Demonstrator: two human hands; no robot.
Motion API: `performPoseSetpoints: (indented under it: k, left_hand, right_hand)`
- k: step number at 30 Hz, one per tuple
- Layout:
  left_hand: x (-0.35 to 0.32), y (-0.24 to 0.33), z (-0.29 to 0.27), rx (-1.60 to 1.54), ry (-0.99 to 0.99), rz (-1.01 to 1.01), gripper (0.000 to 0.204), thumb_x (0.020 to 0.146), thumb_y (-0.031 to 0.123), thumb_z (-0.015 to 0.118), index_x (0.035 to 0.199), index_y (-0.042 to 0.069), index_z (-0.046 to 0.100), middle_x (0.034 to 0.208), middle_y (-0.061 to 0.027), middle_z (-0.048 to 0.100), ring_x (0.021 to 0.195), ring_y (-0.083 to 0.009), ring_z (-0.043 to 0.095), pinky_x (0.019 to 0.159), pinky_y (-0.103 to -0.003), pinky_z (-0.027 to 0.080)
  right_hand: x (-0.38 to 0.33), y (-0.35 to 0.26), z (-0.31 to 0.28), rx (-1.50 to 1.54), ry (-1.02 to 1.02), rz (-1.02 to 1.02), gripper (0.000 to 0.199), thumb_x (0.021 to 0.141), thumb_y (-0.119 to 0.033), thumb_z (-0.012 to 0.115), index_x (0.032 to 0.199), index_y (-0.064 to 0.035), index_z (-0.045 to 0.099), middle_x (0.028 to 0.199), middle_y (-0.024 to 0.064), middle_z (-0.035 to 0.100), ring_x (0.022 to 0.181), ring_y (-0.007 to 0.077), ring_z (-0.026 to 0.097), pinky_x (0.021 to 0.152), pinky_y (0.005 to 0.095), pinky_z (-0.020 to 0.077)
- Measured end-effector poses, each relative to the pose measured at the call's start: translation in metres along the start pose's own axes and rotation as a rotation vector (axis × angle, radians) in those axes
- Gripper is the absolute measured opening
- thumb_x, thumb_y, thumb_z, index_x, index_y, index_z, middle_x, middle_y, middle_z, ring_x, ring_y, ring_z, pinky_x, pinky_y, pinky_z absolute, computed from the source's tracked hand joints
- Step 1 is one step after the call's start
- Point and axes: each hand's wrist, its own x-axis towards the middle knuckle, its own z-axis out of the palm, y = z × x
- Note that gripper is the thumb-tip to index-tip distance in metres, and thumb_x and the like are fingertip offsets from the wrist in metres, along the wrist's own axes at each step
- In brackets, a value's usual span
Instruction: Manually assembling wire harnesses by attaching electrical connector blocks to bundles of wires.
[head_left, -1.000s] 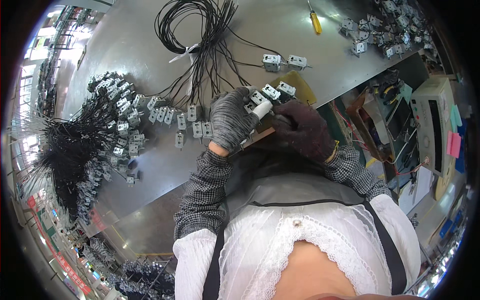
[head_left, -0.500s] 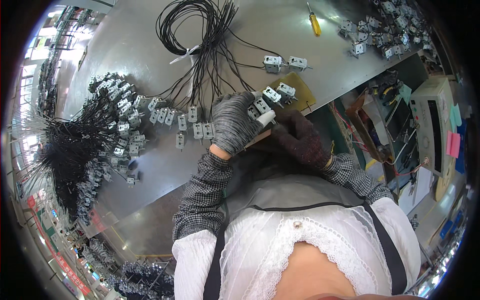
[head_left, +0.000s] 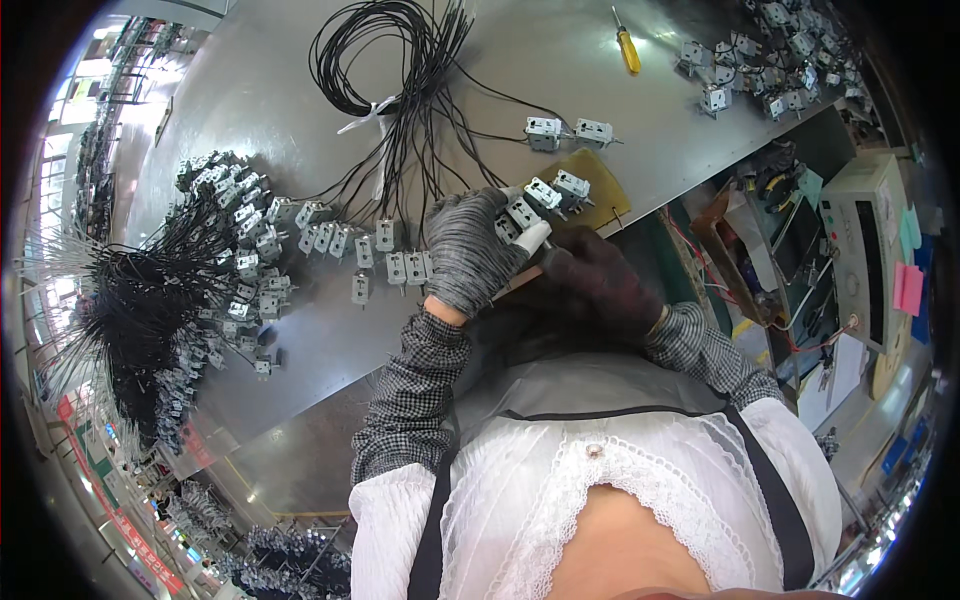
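Observation:
My left hand (head_left: 468, 250), in a grey striped glove with white-covered thumb and forefinger tips, is closed on a small white-and-metal control box (head_left: 508, 228) at the table's front edge. Close beside it, my right hand (head_left: 603, 278) in a dark maroon glove has its fingers drawn together below the row of boxes; what they pinch is hidden and slightly blurred. Further boxes of the same kind, such as one box (head_left: 543, 193) and another box (head_left: 572, 184), line up to the right over a yellowish pad (head_left: 602, 190).
A coil of black wires (head_left: 350, 75) tied in white runs to several boxes. Left lies a big wired bundle (head_left: 140, 290). A yellow-handled screwdriver (head_left: 628, 50) and a heap of boxes (head_left: 775, 65) lie far right. Beside the table are a tool drawer (head_left: 740, 250) and a beige instrument (head_left: 865, 250).
My right hand has shifted slightly and blurs with motion near the boxes. My left hand keeps its grip almost in the same place.

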Motion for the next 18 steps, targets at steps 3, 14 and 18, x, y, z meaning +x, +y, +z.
performPoseSetpoints:
  k: [3,14,18]
  left_hand:
    - [0.001,0.002,-0.001,0.050,0.010,0.003,0.047,0.077,0.026,0.095,0.113,0.001,0.077,0.093,-0.0135,0.079,0.084,-0.0247,0.078,0.083,-0.038,0.062]
    - [-0.008,0.004,-0.016,0.171,-0.090,-0.040,0.072,0.080,0.023,0.092,0.144,0.008,0.064,0.112,-0.0177,0.074,0.098,-0.0308,0.075,0.091,-0.043,0.060]
    - [-0.018,-0.007,-0.018,0.097,-0.152,-0.060,0.061,0.083,0.022,0.090,0.138,0.006,0.069,0.104,-0.0147,0.076,0.092,-0.0264,0.075,0.085,-0.041,0.061]
  right_hand:
    - [-0.010,-0.009,0.001,-0.731,0.118,-0.342,0.052,0.101,-0.037,0.075,0.132,0.0019,0.059,0.116,0.0147,0.070,0.104,0.0238,0.069,0.089,0.0410,0.0567]
    - [-0.003,0.013,-0.022,0.012,-0.084,-0.125,0.030,0.109,-0.023,0.058,0.128,0.0000,0.064,0.123,0.0141,0.070,0.098,0.0224,0.070,0.088,0.0370,0.0597]
    - [0.007,-0.010,-0.021,-0.016,-0.142,-0.060,0.033,0.103,-0.016,0.070,0.129,0.0041,0.063,0.121,0.0155,0.069,0.102,0.0268,0.070,0.091,0.0403,0.0597]
